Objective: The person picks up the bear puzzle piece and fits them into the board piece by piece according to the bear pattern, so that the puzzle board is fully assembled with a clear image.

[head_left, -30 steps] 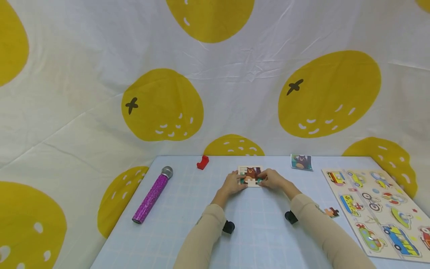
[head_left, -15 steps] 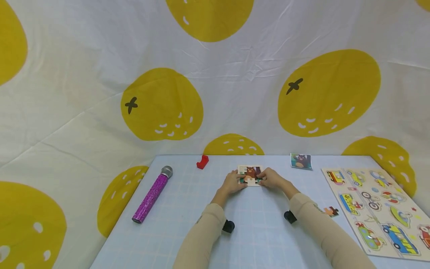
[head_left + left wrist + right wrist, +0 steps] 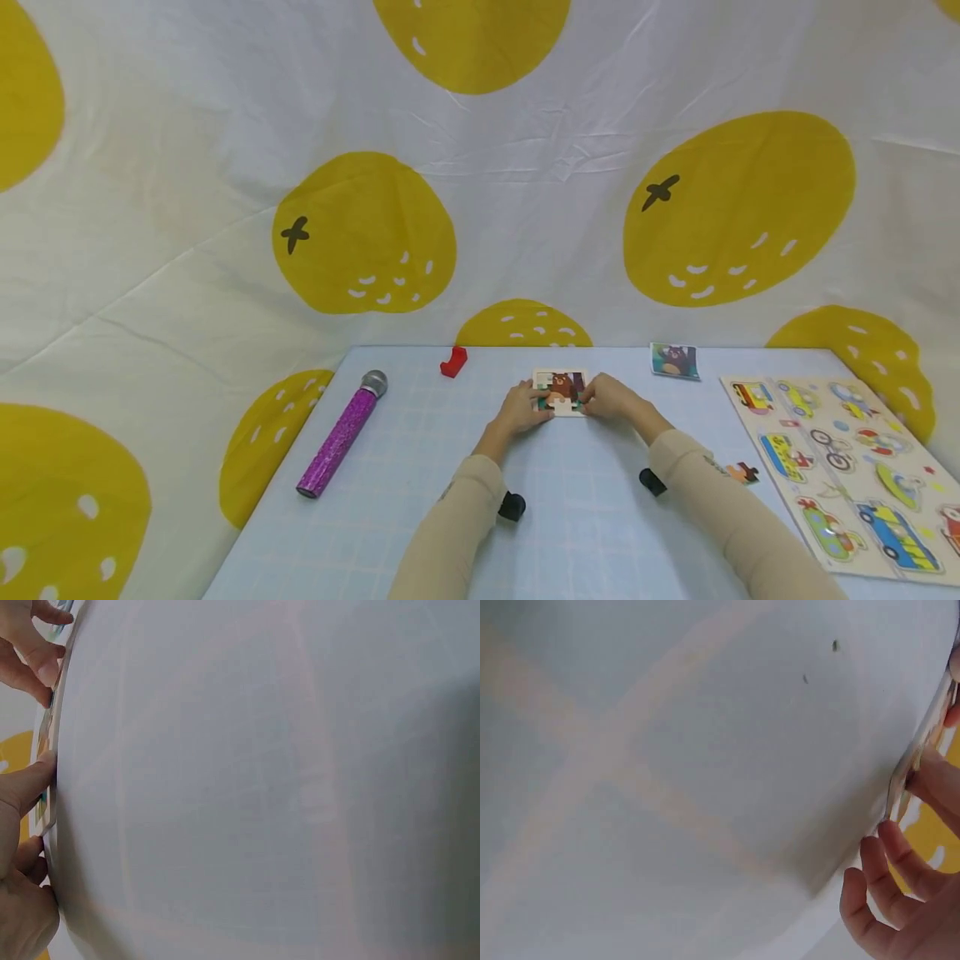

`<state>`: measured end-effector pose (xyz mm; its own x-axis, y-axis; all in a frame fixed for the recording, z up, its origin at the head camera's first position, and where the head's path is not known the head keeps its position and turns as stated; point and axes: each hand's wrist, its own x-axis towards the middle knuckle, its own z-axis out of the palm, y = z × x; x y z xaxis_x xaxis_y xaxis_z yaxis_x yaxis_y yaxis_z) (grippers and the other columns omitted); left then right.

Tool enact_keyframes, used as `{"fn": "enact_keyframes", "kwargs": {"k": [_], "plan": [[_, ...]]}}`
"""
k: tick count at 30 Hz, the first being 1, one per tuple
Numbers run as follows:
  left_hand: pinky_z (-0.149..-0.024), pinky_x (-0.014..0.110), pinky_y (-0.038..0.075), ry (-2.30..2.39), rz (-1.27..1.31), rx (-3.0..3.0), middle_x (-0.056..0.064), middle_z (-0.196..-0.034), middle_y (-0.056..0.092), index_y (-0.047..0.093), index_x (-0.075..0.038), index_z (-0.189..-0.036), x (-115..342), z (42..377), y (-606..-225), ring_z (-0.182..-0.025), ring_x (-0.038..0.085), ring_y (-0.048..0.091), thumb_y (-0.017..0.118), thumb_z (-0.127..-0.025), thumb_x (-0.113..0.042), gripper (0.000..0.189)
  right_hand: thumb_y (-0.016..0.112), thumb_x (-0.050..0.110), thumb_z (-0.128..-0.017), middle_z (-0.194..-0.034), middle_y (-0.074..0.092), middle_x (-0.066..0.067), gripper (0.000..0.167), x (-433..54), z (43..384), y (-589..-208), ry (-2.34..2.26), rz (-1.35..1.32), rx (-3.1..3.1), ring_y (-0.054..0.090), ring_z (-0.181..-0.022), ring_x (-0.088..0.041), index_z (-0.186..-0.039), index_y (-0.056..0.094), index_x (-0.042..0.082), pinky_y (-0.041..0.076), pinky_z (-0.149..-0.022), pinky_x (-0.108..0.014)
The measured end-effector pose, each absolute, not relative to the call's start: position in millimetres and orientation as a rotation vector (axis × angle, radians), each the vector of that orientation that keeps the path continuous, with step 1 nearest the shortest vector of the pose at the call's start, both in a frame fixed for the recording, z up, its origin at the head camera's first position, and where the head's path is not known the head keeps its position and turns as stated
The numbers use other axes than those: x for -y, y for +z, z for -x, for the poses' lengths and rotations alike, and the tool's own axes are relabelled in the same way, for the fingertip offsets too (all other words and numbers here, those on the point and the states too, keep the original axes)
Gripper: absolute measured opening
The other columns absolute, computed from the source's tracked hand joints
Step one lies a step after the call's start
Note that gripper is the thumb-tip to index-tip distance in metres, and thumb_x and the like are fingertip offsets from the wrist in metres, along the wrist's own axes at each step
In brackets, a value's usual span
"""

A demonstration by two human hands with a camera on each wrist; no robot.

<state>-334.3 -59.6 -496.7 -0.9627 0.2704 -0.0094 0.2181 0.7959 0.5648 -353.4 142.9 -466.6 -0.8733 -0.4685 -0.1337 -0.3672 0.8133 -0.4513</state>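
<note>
A small bear jigsaw puzzle in a pale frame (image 3: pixel 561 410) lies on the table between both hands. My left hand (image 3: pixel 519 408) grips its left side, with the thumb at the near edge and a finger over the picture. From the right, my right hand (image 3: pixel 611 400) has its thumb and finger at a piece by the frame's right edge, pinching it; the piece is mostly hidden by the fingertips. In the right wrist view, the other fingers of the right hand (image 3: pixel 911 900) curl beside the frame edge. The left wrist view shows the frame (image 3: pixel 55 746) edge-on.
A loose puzzle piece (image 3: pixel 742 472) lies beside the right forearm. A bear picture card (image 3: pixel 675 361) is at the back, near a wooden vehicle puzzle board (image 3: pixel 810 492) on the right. Leftward are a red curved block (image 3: pixel 453 362) and a purple glitter microphone (image 3: pixel 337 442).
Both hands stay at the puzzle. The right fingertips have shifted slightly at its right edge, baring a little more of the picture there.
</note>
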Motion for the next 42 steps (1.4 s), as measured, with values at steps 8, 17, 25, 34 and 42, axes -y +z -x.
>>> {"fn": "enact_keyframes", "kwargs": {"k": [8, 17, 25, 34, 42], "plan": [[-0.111, 0.048, 0.026, 0.896, -0.371, -2.891, 0.02, -0.147, 0.035, 0.06, -0.011, -0.128, 66.3, 334.2, -490.5, -0.137, 0.037, 0.028, 0.068, -0.087, -0.027, 0.045, 0.062, 0.021, -0.09, -0.115, 0.047, -0.027, 0.038, -129.7, 345.2, -460.8, -0.299, 0.622, -2.754, 0.049, -0.101, -0.039, -0.123, 0.062, 0.003, 0.047, -0.085, -0.054], [-0.111, 0.047, 0.026, 0.885, -0.359, -2.902, 0.018, -0.148, 0.034, 0.059, -0.012, -0.129, 70.4, 336.1, -490.5, -0.138, 0.036, 0.027, 0.067, -0.088, -0.029, 0.046, 0.059, 0.023, -0.093, -0.117, 0.055, -0.03, 0.048, -150.0, 350.1, -450.4, -0.71, 0.697, -2.625, 0.057, -0.101, -0.038, -0.129, 0.051, -0.008, 0.049, -0.087, -0.049], [-0.111, 0.047, 0.025, 0.896, -0.36, -2.907, 0.018, -0.148, 0.034, 0.059, -0.012, -0.129, 68.7, 336.5, -490.4, -0.138, 0.037, 0.027, 0.067, -0.087, -0.03, 0.047, 0.062, 0.019, -0.091, -0.113, 0.059, -0.031, 0.051, -198.2, 341.9, -408.1, -1.003, 0.688, -2.628, 0.062, -0.092, -0.034, -0.128, 0.047, -0.013, 0.055, -0.075, -0.041], [-0.112, 0.046, 0.025, 0.906, -0.364, -2.913, 0.019, -0.146, 0.037, 0.055, -0.009, -0.132, 61.9, 335.1, -493.6, -0.137, 0.036, 0.029, 0.069, -0.086, -0.028, 0.052, 0.072, 0.02, -0.083, -0.109, 0.059, -0.033, 0.064, -265.6, 309.5, -396.6, -0.839, 0.572, -2.749, 0.057, -0.1, -0.047, -0.128, 0.043, -0.017, 0.052, -0.078, -0.05], [-0.111, 0.045, 0.027, 0.88, -0.373, -2.923, 0.018, -0.145, 0.039, 0.056, -0.006, -0.131, 60.2, 334.1, -494.3, -0.136, 0.035, 0.031, 0.07, -0.085, -0.029, 0.053, 0.077, 0.023, -0.077, -0.099, 0.062, -0.025, 0.064, -299.4, 269.9, -420.8, -0.739, 0.372, -2.72, 0.059, -0.083, -0.029, -0.123, 0.051, -0.012, 0.054, -0.072, -0.043]]}}
